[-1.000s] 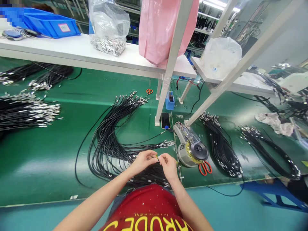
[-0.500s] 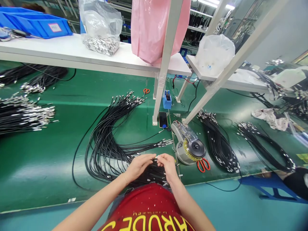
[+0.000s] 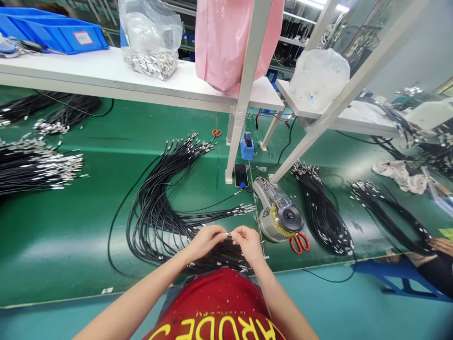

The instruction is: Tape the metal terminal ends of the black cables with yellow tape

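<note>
My left hand [image 3: 206, 241] and my right hand [image 3: 248, 243] meet low over the green table's near edge. Both pinch the small metal end of a black cable [image 3: 228, 233] between their fingertips, with a bit of yellow showing at it. Under and behind the hands lies a big looped bundle of black cables [image 3: 159, 208] with silver connectors. A tape dispenser [image 3: 279, 212] with a yellow roll stands just right of my right hand, and red scissors [image 3: 299, 242] lie against it.
A white shelf [image 3: 106, 78] on slanted posts spans the back, bearing blue bins [image 3: 56, 33] and plastic bags. A phone [image 3: 241, 175] lies by a post. More cable bundles [image 3: 35, 163] lie left and cable coils [image 3: 323, 215] right. Another person's hand [image 3: 440, 245] shows at the right edge.
Both hands stay pinched together on the cable end, shifting only slightly. The view has swung a little; a person's hand now shows at the right edge.
</note>
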Available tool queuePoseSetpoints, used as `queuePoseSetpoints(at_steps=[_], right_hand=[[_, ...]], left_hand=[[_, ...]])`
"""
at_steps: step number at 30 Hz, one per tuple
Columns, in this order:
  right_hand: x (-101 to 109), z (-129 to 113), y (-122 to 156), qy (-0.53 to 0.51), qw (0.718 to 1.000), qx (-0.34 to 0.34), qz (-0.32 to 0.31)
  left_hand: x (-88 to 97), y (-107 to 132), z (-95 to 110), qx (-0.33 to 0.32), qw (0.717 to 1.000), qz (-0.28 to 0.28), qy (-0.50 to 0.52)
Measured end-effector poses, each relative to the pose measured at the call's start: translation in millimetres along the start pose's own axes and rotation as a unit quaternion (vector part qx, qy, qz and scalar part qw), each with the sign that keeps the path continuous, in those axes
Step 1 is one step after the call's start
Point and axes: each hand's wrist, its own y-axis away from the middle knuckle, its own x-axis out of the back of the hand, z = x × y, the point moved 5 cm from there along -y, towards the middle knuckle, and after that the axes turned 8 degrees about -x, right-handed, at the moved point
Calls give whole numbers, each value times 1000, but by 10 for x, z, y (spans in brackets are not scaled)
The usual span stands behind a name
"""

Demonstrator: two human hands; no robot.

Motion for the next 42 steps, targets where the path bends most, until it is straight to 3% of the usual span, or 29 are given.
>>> queuePoseSetpoints(at_steps=[4,11,15,17,22,26,31,35,42], right_hand=[[10,44,12,-44,998,-13,-29],[0,-83,87,16,999,32,-14],[-17,-28,70,-3,1000,21,-14],[51,64,58,-4,1000,14,1],[468,477,97,22,991,-22,132],[577,770,163,24,987,-44,154],[661,889,282,18,981,-52,188],[787,1002,384,71,973,-67,208],[724,1240,354,185,957,-120,187]], left_hand=[[0,-19,32,-1,1000,4,22],[-7,-41,36,47,989,-17,141],[-56,-78,38,26,989,-21,145],[-97,-100,-32,0,993,-40,112],[-47,-79,-404,-56,995,-43,-64],[6,-23,-604,-60,992,-65,-86],[17,-77,-600,-57,989,-87,-104],[-33,-135,-589,-56,985,-116,-117],[-382,-425,-496,-70,977,-110,-171]])
